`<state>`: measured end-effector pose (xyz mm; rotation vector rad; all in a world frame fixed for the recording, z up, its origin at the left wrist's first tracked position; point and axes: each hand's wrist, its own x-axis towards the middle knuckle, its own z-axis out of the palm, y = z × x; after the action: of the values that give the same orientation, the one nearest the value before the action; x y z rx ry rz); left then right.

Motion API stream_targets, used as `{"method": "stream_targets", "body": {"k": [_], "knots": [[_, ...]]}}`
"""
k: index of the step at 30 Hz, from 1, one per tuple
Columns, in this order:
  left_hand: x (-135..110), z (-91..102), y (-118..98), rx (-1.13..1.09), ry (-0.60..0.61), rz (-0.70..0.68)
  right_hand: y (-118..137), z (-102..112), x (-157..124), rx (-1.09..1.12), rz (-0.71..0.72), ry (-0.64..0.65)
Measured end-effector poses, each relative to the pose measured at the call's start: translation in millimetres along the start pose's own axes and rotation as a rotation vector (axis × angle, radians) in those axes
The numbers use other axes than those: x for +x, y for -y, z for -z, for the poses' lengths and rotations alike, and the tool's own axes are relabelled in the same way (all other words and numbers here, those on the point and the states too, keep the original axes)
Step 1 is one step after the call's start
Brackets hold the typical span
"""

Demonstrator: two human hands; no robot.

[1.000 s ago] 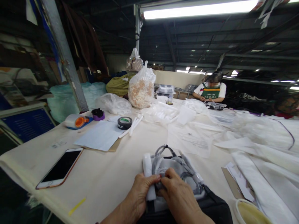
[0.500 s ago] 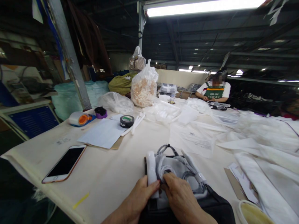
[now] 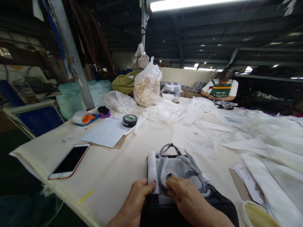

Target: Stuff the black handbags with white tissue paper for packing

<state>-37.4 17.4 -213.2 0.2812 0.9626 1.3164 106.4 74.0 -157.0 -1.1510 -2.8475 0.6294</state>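
Note:
A black bag (image 3: pixel 189 212) lies at the table's near edge, its straps and handle wrapped in clear plastic and white foam. At its left edge my left hand (image 3: pixel 140 194) is closed, the thumb pressed on a white foam strip (image 3: pixel 151 168) and the fingers behind the bag's side. My right hand (image 3: pixel 186 194) lies over the bag's middle, fingers curled down onto a plastic-wrapped strap (image 3: pixel 163 171); the fingertips are partly hidden. The bag's looped handle (image 3: pixel 170 145) stands up at the far end.
To the left lie a phone (image 3: pixel 69 161), white paper (image 3: pixel 105 132), black tape (image 3: pixel 130 120) and a tape dispenser (image 3: pixel 82 118). A tub (image 3: pixel 257 214) stands near right, beside white wrapping sheets (image 3: pixel 267 170). Farther back are a stuffed plastic bag (image 3: pixel 147 85) and a seated person (image 3: pixel 221 90).
My view has shifted slightly, so the table things sit a little farther right. Both hands stay on the bag, with the left thumb still on the foam strip.

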Motion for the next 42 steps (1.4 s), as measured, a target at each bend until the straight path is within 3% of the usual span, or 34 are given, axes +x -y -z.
{"method": "stream_targets", "body": {"k": [15, 23, 29, 38, 42], "knots": [[-25, -15.0, -17, 0.274, -0.055, -0.078, -1, -8, -2, 0.057, -0.017, -0.058], [-6, -3.2, -7, -0.085, 0.050, -0.002, 0, -6, -2, 0.099, 0.002, -0.065], [4, -1.6, -7, -0.077, 0.028, 0.034, -3, -5, -3, 0.117, 0.045, -0.058], [-5, -3.8, -19, 0.003, 0.193, 0.111, -4, 1, -4, 0.117, 0.126, 0.023], [2, -6.8, -12, -0.091, 0.144, 0.116, -4, 3, -6, 0.035, 0.182, 0.038]]}}
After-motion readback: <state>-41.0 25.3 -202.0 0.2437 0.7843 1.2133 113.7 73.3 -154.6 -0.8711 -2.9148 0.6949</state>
